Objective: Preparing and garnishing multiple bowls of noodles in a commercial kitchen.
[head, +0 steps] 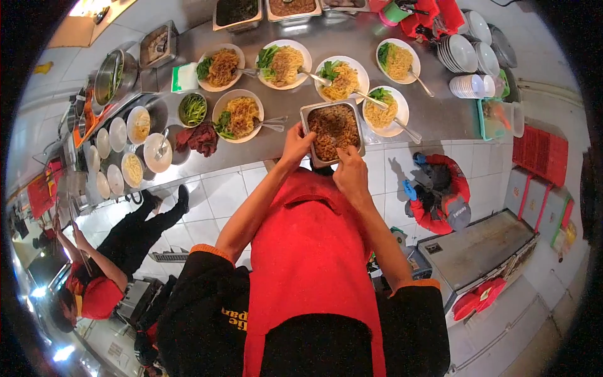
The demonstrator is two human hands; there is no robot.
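My left hand grips the left rim of a square steel pan filled with brown minced topping. The pan is tilted at the counter's near edge, in front of my red apron. My right hand is bunched over the pan's near right corner, fingertips at the topping; what lies between them is hidden. Beyond the pan stands a plate of noodles with greens and topping. Right of it is a plate of plainer noodles with cutlery. To the left, another topped noodle plate holds cutlery.
More noodle plates line the steel counter. A bowl of greens, a dark red cloth and several bowls lie left. Stacked bowls stand right. One person crouches right; another works left.
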